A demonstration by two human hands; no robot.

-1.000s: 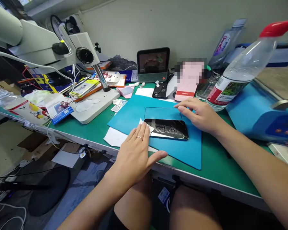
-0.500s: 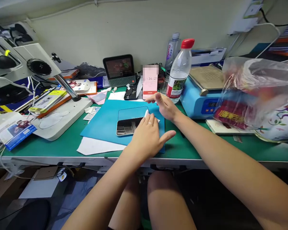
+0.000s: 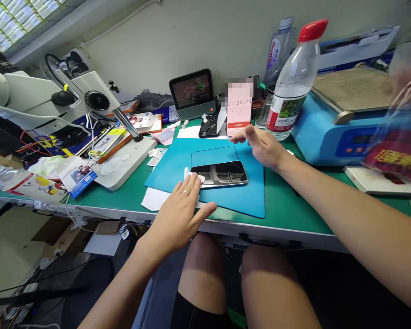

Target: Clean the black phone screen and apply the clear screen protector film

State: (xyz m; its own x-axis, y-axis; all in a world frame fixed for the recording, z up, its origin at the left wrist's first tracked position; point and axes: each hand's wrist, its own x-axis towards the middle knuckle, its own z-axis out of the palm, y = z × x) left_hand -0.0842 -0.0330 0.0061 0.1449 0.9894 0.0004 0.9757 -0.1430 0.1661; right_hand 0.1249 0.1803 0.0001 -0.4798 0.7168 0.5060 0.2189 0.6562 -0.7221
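A phone (image 3: 222, 173) with a dark glossy screen lies flat on a blue mat (image 3: 178, 157), reflecting rows of light. My left hand (image 3: 180, 208), with a ring on one finger, presses a crumpled white wipe (image 3: 198, 178) onto the phone's left end. Its fingers lie stretched over the wipe and the thumb sticks out to the side. Just behind the phone is a clear screen protector (image 3: 214, 156) with a thin dark edge. My right hand (image 3: 262, 145) hovers above the mat's right side, empty, its fingers and thumb apart.
Behind the mat stand a lit phone (image 3: 239, 107) showing a timer and a small display (image 3: 193, 96). To the right are a red-capped bottle (image 3: 291, 87), a blue machine (image 3: 332, 132) and a plastic bag (image 3: 397, 146). A microscope stand (image 3: 130, 160) occupies the left.
My left hand has moved with the wipe from the phone's right end to its left end. My right hand stays raised over the mat's right side. The view has turned and tilted.
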